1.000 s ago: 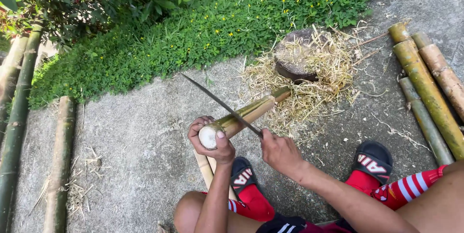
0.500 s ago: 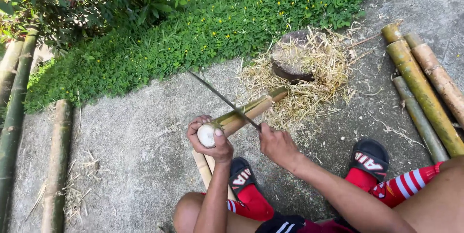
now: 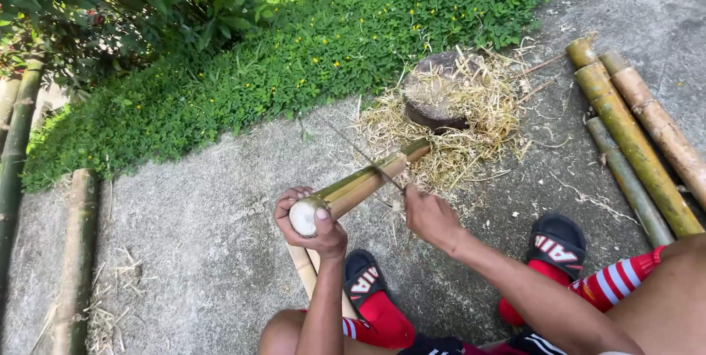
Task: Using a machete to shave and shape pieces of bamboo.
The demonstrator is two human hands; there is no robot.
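Note:
My left hand grips the near cut end of a short green bamboo pole that slants up to the right, its far end resting in a heap of straw-like shavings. My right hand is closed on the handle of a long thin knife, whose blade lies across the upper side of the pole. A strip of the pole's green skin is peeled pale. Both of my feet in black sandals and red socks sit under my arms.
A round dark wooden block sits in the shavings. Several bamboo poles lie at the right on the concrete, more poles at the left. Green ground cover borders the far edge. Pale split slats lie below the pole.
The knife blade has slid along the pole towards its far end, and my right hand followed. The camera shifted slightly, so the shavings heap sits higher in view.

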